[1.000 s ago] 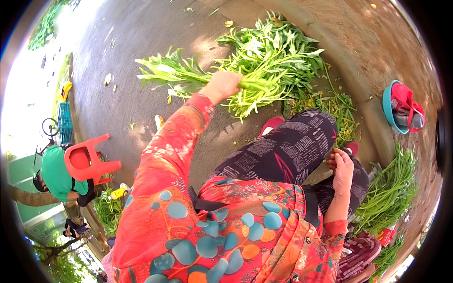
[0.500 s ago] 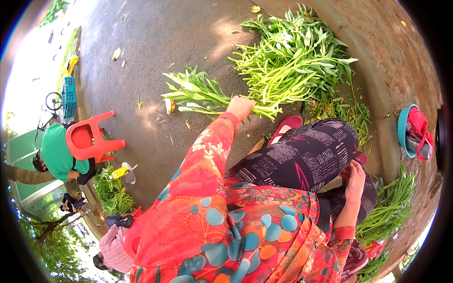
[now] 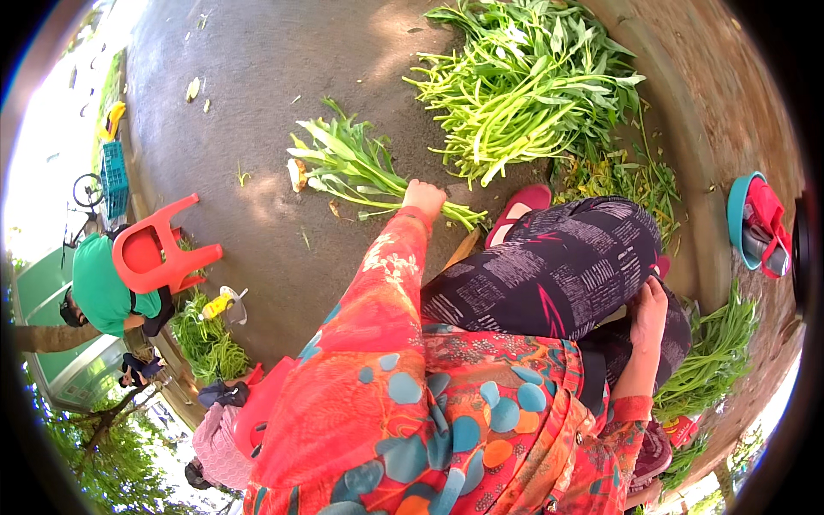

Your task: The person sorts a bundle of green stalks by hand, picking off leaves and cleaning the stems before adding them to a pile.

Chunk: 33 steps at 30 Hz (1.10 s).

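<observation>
My left hand [image 3: 424,198] is closed around the lower stems of a small bunch of water spinach [image 3: 352,161]. Its leaves point away to the left, and the cut stem ends stick out on the right of my fist. Just beyond lies a big pile of water spinach [image 3: 536,86], stems toward me, apart from the bunch. My right hand [image 3: 650,313] is by my knee, against the dark patterned trousers [image 3: 549,275]. Its fingers are curled in and partly hidden, so what they hold, if anything, cannot be made out.
Yellowed trimmings [image 3: 614,193] lie right of my shoe [image 3: 519,209]. More greens [image 3: 708,356] sit at my right, near a teal basin [image 3: 740,225] with a red cloth. To the left are a red plastic chair [image 3: 163,245], a person in green [image 3: 103,279] and another greens heap [image 3: 206,339].
My left hand has drawn the bunch slightly toward me and left, away from the big pile. The view has shifted a little. My right hand stays by my knee.
</observation>
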Motion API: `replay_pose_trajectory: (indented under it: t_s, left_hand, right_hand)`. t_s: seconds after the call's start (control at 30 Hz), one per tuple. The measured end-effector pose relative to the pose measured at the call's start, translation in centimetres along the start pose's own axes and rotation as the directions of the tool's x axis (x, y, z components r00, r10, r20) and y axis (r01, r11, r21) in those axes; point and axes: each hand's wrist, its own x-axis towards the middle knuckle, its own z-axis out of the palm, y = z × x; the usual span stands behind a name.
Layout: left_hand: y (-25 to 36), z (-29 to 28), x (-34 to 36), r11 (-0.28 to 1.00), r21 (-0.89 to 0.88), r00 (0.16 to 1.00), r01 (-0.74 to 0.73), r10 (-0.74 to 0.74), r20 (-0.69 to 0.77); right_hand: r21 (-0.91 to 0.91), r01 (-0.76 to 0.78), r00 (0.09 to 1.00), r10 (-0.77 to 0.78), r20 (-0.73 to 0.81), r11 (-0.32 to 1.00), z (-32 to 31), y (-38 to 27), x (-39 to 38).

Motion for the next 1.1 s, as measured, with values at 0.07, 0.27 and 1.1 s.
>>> replay_pose_trajectory:
  t_s: [0.07,0.27,1.1]
  left_hand:
    - [0.4,-0.2,0.4,1.000,-0.020,0.998,-0.005,0.006,0.070]
    - [2.4,3.0,2.3,0.990,0.142,0.859,0.021,0.055,-0.509]
    - [10.6,-13.8,1.4,0.798,-0.288,0.702,-0.529,0.221,-0.677]
  right_hand:
    - [0.023,-0.010,1.000,0.010,-0.018,1.000,0.2,0.0,-0.1]
    - [-0.005,-0.009,1.000,0.009,-0.002,1.000,0.3,-0.3,0.2]
    - [0.236,0.119,0.965,-0.056,-0.256,0.964,0.2,-1.2,-0.3]
